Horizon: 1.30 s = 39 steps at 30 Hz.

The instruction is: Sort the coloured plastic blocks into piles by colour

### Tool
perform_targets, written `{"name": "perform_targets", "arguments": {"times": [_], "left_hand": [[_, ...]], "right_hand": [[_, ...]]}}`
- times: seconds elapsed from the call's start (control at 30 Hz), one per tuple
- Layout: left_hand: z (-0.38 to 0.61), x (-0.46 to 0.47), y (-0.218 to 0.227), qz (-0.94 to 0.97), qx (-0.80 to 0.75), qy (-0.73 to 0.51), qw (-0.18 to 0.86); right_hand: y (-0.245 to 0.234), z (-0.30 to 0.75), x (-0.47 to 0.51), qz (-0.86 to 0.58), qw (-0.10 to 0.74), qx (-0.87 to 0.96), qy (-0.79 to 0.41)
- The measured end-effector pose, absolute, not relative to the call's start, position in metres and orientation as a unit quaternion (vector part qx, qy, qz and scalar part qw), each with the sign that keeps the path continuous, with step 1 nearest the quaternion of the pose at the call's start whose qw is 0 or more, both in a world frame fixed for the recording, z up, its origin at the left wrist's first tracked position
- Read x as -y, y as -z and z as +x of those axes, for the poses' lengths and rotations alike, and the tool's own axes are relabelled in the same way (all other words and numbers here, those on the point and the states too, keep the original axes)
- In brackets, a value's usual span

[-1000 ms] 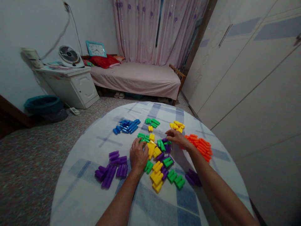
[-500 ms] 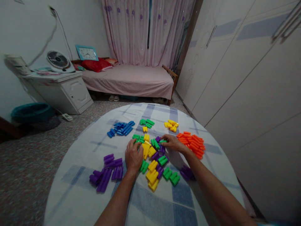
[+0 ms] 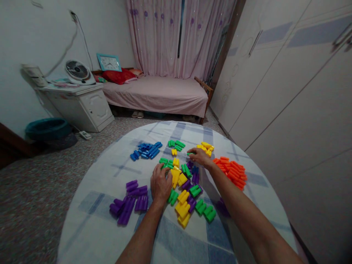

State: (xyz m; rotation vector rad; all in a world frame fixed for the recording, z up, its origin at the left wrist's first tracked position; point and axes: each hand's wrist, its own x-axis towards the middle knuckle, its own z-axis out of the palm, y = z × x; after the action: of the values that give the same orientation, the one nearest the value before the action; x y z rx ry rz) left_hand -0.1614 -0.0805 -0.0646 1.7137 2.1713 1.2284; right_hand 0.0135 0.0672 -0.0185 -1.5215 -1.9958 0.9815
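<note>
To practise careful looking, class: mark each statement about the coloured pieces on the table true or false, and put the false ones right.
1. The right hand pinches a green piece. True.
2. The orange pieces lie left of the left hand. False: they lie to the right of both hands.
3. The blue pieces form a group apart from the mixed pile. True.
4. The tablecloth is plain red. False: it is pale with blue checks.
5. A fan stands on the white cabinet. True.
</note>
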Motion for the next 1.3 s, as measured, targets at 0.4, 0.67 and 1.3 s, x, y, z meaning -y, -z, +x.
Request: {"name": "perform_targets", "arguments": {"times": [0.4,0.67,1.3], "left_hand": [[-0.161,0.081,0.064,0.567,-0.718,-0.400,0.059],[-0.161,0.081,0.063,0.566,-0.721,-0.395,0.060],[-0.162,0.079,0.065,0.573,-0.713,-0.401,0.049]], "right_hand": [[0.025,-0.027,-0.096,-0.565,0.232,0.730,-0.308],[0.015,-0.035,-0.104,-0.580,0.262,0.724,-0.265],[-0.005,0.012,0.011,-0.524,0.066,0.828,-0.186]]}}
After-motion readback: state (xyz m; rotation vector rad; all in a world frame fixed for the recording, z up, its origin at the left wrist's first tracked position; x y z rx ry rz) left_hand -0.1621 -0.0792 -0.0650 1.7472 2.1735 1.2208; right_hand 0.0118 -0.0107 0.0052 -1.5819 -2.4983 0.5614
